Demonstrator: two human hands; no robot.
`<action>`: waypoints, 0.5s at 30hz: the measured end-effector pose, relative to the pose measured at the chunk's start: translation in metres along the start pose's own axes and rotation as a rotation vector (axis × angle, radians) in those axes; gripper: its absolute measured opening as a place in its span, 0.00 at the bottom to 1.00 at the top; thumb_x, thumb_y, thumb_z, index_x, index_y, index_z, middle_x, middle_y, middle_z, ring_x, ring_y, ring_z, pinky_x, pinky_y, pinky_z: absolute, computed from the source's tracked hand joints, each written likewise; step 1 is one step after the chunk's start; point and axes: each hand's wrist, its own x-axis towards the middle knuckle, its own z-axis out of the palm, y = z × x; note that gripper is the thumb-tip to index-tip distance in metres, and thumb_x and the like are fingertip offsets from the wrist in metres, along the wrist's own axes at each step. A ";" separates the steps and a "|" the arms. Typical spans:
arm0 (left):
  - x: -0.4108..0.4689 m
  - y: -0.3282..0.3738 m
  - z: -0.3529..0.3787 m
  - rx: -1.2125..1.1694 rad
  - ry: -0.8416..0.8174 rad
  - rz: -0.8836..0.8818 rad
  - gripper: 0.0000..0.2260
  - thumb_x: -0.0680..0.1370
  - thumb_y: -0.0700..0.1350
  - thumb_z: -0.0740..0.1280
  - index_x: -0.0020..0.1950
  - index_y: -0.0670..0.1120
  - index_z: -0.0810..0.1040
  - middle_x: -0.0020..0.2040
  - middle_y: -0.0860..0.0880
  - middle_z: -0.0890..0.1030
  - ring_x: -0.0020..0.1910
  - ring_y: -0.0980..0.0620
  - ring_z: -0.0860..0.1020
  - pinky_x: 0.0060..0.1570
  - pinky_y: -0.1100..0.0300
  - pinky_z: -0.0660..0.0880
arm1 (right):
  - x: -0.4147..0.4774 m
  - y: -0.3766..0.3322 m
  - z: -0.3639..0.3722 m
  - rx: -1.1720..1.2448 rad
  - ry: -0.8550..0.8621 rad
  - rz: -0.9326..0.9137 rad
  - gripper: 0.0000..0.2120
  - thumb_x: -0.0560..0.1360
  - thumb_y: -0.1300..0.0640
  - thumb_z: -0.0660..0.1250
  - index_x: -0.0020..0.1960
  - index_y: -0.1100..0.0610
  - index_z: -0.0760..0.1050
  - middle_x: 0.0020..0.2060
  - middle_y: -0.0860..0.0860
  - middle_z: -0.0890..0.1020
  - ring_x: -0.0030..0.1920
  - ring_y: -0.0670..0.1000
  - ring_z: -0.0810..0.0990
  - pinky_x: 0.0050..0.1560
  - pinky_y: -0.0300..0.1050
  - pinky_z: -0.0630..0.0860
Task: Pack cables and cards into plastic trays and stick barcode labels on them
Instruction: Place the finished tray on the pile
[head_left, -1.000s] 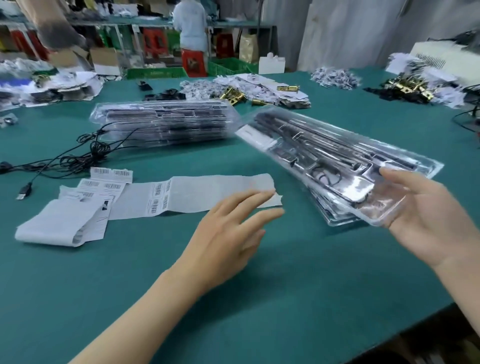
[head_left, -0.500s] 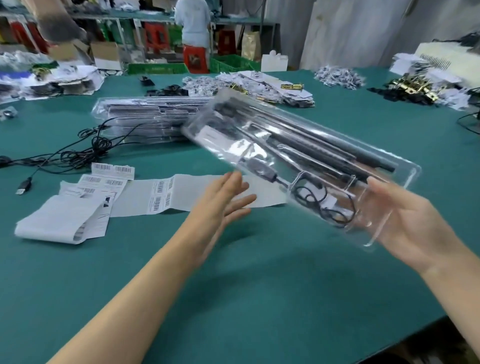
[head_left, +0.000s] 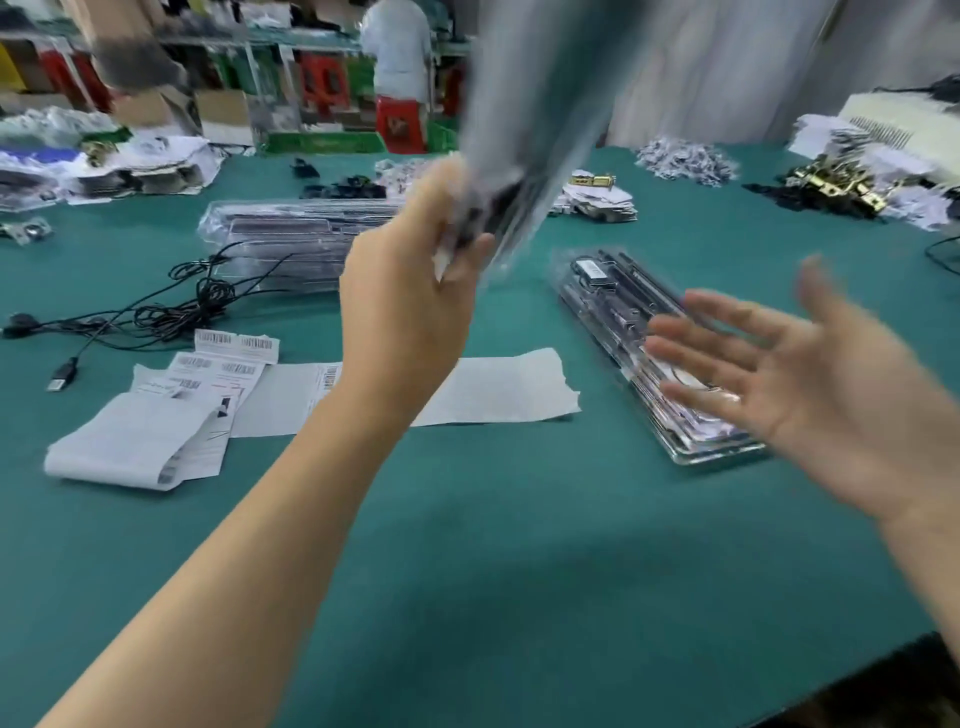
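Note:
My left hand (head_left: 410, 291) grips one end of a clear plastic tray (head_left: 524, 114) packed with black cables; the tray stands nearly upright above the table and is blurred by motion. My right hand (head_left: 800, 384) is open, palm up with fingers spread, above a low stack of filled clear trays (head_left: 613, 306) lying on the green table. A strip of barcode labels (head_left: 234, 364) and white backing paper (head_left: 498, 389) lie left of centre. A second pile of filled trays (head_left: 291, 234) sits behind my left hand.
Loose black USB cables (head_left: 156, 306) trail at the left. Heaps of printed cards (head_left: 597, 200), gold clips (head_left: 831, 182) and paper bits (head_left: 680, 158) line the far side of the table (head_left: 519, 571). A person (head_left: 397, 52) stands by shelves at the back.
The tray went from my right hand to my left and swung up from lying flat to nearly upright. My right hand let go and now hovers open over the stack.

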 end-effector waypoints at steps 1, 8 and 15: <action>0.001 0.004 0.002 0.116 -0.013 0.117 0.14 0.78 0.38 0.70 0.59 0.54 0.79 0.41 0.51 0.81 0.40 0.43 0.77 0.40 0.46 0.79 | -0.007 -0.008 -0.005 0.020 0.020 0.057 0.45 0.81 0.30 0.56 0.81 0.64 0.56 0.79 0.66 0.57 0.81 0.65 0.56 0.76 0.66 0.60; -0.014 -0.005 0.018 0.288 -0.006 0.772 0.13 0.84 0.37 0.67 0.56 0.52 0.88 0.59 0.50 0.86 0.60 0.50 0.84 0.58 0.48 0.80 | -0.018 -0.027 -0.062 0.151 -0.222 0.397 0.44 0.82 0.29 0.42 0.81 0.64 0.45 0.80 0.65 0.51 0.77 0.68 0.62 0.72 0.71 0.61; -0.038 -0.018 0.041 0.259 -0.165 0.635 0.17 0.83 0.33 0.66 0.62 0.51 0.86 0.64 0.50 0.83 0.63 0.48 0.82 0.60 0.50 0.79 | -0.025 0.002 -0.041 -0.547 0.098 0.059 0.26 0.65 0.45 0.81 0.60 0.54 0.84 0.47 0.54 0.87 0.35 0.48 0.83 0.30 0.41 0.80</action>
